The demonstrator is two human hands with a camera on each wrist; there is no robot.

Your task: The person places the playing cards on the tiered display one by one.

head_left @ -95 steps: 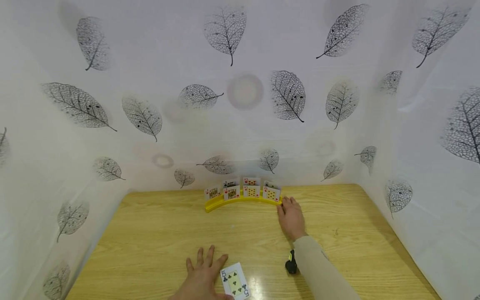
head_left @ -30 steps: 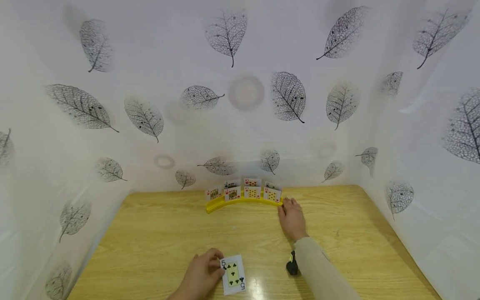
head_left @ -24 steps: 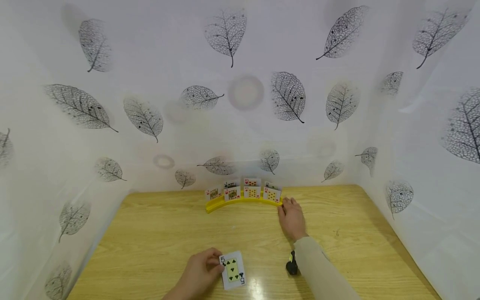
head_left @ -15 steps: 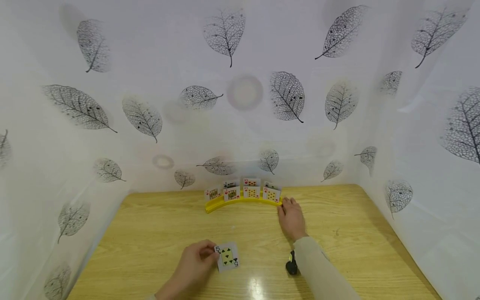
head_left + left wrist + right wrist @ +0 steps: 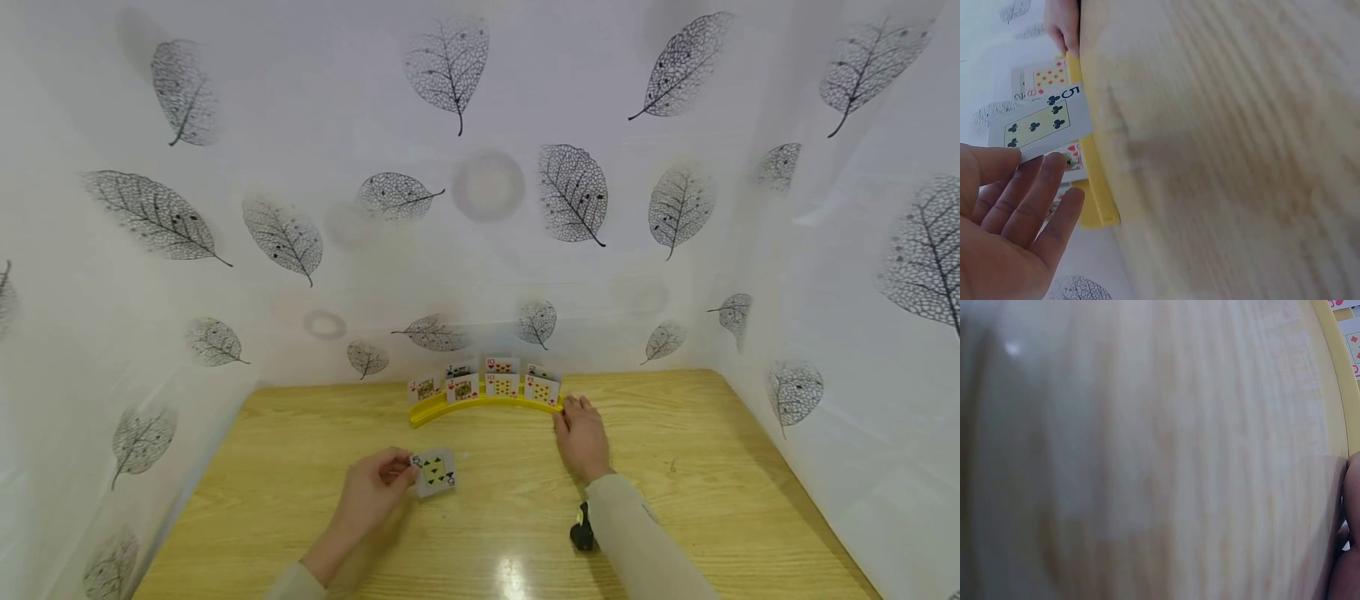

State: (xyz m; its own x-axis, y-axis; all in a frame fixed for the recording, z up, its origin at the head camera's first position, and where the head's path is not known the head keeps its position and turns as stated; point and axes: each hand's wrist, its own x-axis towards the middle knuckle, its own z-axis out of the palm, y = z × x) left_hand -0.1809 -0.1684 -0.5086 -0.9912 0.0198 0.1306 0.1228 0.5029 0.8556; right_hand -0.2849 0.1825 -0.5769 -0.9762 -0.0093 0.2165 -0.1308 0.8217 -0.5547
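My left hand (image 5: 367,492) pinches a playing card, the five of clubs (image 5: 433,472), by its left edge, above the table. In the left wrist view the card (image 5: 1035,128) sits between thumb and fingers, its face showing. A curved yellow card holder (image 5: 480,402) stands at the back of the table, short of the wall. Upright in it, in two rows, are several cards, among them a ten of diamonds (image 5: 502,385) and an eight of diamonds (image 5: 542,390). My right hand (image 5: 582,437) touches the holder's right end with its fingers fairly straight; only its edge shows in the right wrist view.
A small black object with a yellow mark (image 5: 582,529) lies beside the right sleeve (image 5: 637,533). The wooden table (image 5: 262,467) is closed in at the back and sides by white sheeting (image 5: 495,267) printed with leaves.
Earlier the left hand lay spread beside the five of clubs on the table. It has since pinched the card, lifted it, and carried it forward and left. The right hand stays put.
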